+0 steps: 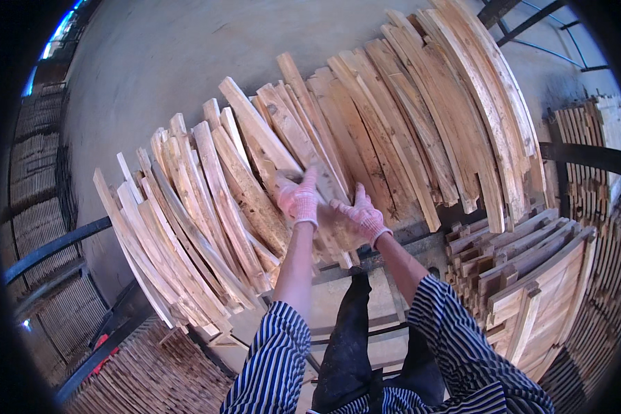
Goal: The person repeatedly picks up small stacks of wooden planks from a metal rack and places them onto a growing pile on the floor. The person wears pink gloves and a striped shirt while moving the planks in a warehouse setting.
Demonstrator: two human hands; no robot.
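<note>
My left hand [299, 200] grips one wooden slat [272, 138] in the leaning pile, its long axis running up-left from my fingers; right hand [361, 216] (fingers spread) rests flat just beside.

place: wood workshop | evidence: heaped wooden slats [366, 138], stacked slat frames [538, 290], concrete floor [186, 48]
</note>
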